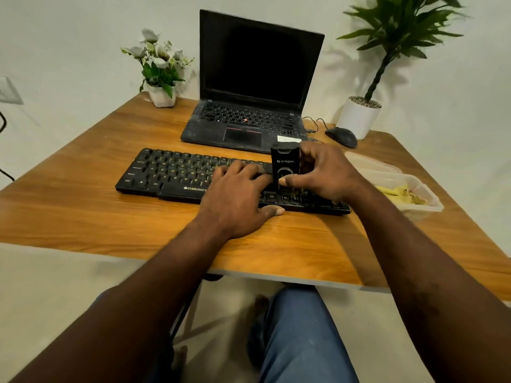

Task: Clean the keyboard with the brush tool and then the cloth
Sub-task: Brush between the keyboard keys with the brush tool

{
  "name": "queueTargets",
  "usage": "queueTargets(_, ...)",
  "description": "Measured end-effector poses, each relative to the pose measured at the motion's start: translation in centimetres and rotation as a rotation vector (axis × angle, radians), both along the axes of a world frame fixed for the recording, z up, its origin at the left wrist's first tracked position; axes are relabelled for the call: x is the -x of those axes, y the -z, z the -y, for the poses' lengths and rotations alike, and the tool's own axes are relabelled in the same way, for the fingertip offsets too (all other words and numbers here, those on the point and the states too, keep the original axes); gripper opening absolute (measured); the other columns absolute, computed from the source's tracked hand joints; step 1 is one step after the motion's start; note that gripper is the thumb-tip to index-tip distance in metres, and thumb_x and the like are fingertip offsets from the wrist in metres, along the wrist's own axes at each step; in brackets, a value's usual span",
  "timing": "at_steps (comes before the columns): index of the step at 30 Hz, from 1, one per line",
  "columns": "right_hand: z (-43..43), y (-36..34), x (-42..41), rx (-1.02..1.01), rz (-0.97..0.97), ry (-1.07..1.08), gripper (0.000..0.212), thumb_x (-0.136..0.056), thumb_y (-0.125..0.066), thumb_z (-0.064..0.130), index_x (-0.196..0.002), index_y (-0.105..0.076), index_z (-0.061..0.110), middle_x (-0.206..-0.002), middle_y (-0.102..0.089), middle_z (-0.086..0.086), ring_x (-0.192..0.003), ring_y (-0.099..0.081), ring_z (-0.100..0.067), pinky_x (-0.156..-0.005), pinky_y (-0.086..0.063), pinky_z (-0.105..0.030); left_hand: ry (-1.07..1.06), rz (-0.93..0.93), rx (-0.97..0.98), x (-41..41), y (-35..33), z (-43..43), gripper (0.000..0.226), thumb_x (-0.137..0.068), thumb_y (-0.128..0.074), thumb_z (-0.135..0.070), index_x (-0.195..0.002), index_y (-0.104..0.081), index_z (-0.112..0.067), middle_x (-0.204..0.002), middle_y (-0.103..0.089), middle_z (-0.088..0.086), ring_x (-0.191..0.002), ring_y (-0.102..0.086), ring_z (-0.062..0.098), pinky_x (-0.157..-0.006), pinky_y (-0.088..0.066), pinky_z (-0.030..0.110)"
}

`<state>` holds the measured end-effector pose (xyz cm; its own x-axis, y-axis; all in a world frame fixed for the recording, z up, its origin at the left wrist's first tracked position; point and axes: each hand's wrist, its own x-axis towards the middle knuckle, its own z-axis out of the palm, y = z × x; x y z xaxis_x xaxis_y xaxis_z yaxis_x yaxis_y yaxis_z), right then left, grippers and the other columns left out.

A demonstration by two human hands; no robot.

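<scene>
Right hand (329, 175) grips black brush tool (284, 164), upright on right part of keyboard (171, 172). Left hand (237, 197) lies flat, fingers straight on middle keys, thumb at front edge. Keyboard sits on wooden counter (83, 217), before laptop (249, 78). Yellow cloth (401, 193) in clear container (427, 189) just right of keyboard.

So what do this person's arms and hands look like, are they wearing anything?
The left arm and right arm are bare as far as the picture shows, with no sleeves in view. The left hand and right hand wear no gloves, and no watch, bracelet or ring shows. Blue jeans show below.
</scene>
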<state>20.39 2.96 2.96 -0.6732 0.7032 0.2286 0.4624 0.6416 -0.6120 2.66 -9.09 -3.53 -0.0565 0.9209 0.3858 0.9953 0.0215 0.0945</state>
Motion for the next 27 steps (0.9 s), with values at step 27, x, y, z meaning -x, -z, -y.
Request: queueTargets(27,3.2,1.9,-1.7,-0.099,-0.071,0.061,0.06,-0.077,-0.087,0.041,-0.13,-0.064,0.025,-0.115,-0.073,0.009,-0.104,-0.07,-0.008,-0.087,-0.062,-0.04,-0.003,0.012,-0.031,0.1,0.6,-0.4,0.077,-0.085,-0.047,-0.084,-0.146,-0.048,-0.037,-0.147,-0.051,-0.007,-0.137,-0.038,0.021,-0.11,-0.031,0.049)
